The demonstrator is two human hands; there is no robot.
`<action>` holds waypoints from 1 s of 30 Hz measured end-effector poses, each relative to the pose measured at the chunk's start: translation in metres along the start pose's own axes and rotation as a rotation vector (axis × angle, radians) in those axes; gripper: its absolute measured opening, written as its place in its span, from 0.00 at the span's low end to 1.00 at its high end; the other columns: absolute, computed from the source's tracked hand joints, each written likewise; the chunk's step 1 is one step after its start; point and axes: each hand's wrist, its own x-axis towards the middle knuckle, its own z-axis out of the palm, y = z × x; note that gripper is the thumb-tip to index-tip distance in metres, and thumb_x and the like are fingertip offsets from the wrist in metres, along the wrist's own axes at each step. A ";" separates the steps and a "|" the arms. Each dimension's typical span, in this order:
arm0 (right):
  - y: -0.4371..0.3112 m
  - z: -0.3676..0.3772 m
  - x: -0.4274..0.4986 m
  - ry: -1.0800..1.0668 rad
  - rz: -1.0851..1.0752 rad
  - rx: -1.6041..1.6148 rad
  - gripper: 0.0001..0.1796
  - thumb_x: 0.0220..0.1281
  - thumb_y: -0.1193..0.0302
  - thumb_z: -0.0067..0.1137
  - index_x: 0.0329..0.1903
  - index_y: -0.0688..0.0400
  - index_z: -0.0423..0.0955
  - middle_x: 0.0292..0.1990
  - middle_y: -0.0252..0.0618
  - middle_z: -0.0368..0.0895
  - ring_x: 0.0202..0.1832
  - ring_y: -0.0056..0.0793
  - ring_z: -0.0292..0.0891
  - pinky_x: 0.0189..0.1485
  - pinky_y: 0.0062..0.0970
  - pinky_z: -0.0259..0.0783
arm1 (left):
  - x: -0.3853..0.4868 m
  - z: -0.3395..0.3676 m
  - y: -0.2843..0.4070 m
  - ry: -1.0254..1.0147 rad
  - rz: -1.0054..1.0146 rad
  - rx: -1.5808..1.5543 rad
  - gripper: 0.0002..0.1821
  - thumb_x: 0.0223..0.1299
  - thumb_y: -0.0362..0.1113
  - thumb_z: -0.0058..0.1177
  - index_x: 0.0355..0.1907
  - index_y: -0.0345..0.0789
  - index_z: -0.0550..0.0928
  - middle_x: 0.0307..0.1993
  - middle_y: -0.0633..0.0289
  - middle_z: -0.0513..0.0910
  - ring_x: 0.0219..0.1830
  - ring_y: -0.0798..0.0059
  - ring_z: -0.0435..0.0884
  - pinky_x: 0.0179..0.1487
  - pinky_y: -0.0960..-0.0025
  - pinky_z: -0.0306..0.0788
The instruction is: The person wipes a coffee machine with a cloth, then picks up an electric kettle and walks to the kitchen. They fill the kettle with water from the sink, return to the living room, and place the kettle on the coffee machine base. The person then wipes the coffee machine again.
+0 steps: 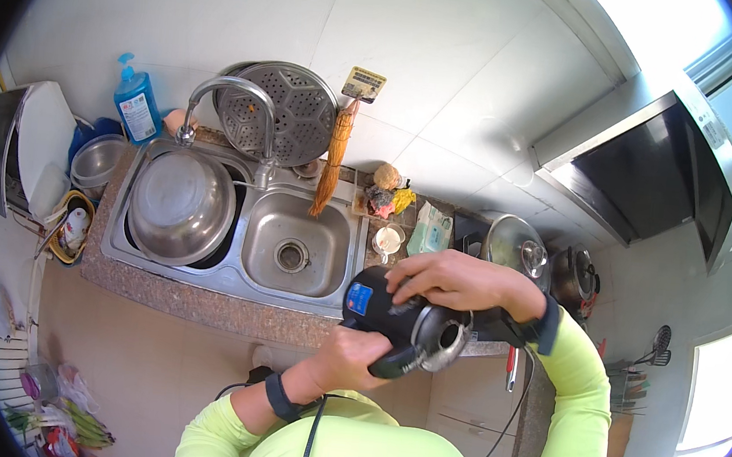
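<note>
A black electric kettle [376, 299] with a metal rim is tilted over the counter's front edge, its round opening facing right towards me. My left hand [354, 356] is closed around its black handle. Across the upper side of the kettle's body lies my right hand [450, 279], fingers bent and slightly apart; its palm is hidden. A blue sticker shows on the kettle's side. Just left of the kettle is the bare basin of a steel sink [272, 246]. Beyond the kettle stand a white cup [387, 241] and a pack of wipes [432, 229].
An upturned metal bowl [181, 207] covers the left basin, under a faucet [271, 133]. A straw brush [335, 159] hangs behind. Blue bottle [135, 100] stands left. A lidded pan [515, 246] and pot [574, 275] are right, below a range hood [642, 169]. A cord [513, 418] hangs down.
</note>
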 end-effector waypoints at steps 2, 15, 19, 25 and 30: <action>0.016 0.007 0.016 -0.090 0.067 0.099 0.19 0.52 0.84 0.48 0.47 0.65 0.78 0.51 0.44 0.77 0.55 0.45 0.73 0.57 0.36 0.69 | -0.001 0.000 0.001 -0.036 -0.014 -0.058 0.14 0.39 0.36 0.66 0.21 0.37 0.73 0.17 0.60 0.74 0.20 0.61 0.78 0.23 0.64 0.71; 0.035 -0.004 0.005 -0.228 0.126 0.526 0.23 0.60 0.82 0.45 0.58 0.62 0.76 0.62 0.43 0.70 0.66 0.38 0.63 0.68 0.31 0.58 | -0.001 -0.030 0.001 -0.031 -0.049 -0.272 0.15 0.38 0.37 0.71 0.22 0.36 0.76 0.17 0.60 0.75 0.18 0.61 0.78 0.23 0.66 0.70; 0.059 0.017 0.020 -0.100 0.083 0.676 0.20 0.62 0.76 0.47 0.55 0.62 0.78 0.61 0.44 0.71 0.64 0.39 0.65 0.69 0.32 0.57 | 0.010 -0.054 0.011 0.076 -0.084 -0.321 0.19 0.33 0.39 0.75 0.21 0.33 0.78 0.17 0.59 0.78 0.16 0.64 0.79 0.22 0.70 0.70; 0.022 0.019 -0.008 0.253 -0.006 0.664 0.20 0.62 0.73 0.46 0.53 0.66 0.79 0.59 0.51 0.73 0.63 0.44 0.67 0.69 0.36 0.57 | 0.023 -0.078 0.019 0.052 -0.083 -0.342 0.16 0.37 0.38 0.74 0.22 0.35 0.78 0.16 0.60 0.76 0.17 0.62 0.78 0.22 0.69 0.69; 0.024 0.025 -0.023 0.509 -0.271 0.792 0.17 0.64 0.72 0.48 0.50 0.65 0.80 0.54 0.57 0.75 0.59 0.53 0.71 0.64 0.45 0.65 | 0.030 -0.078 0.018 0.021 -0.085 -0.249 0.16 0.37 0.38 0.74 0.22 0.35 0.78 0.16 0.59 0.75 0.17 0.62 0.77 0.22 0.69 0.67</action>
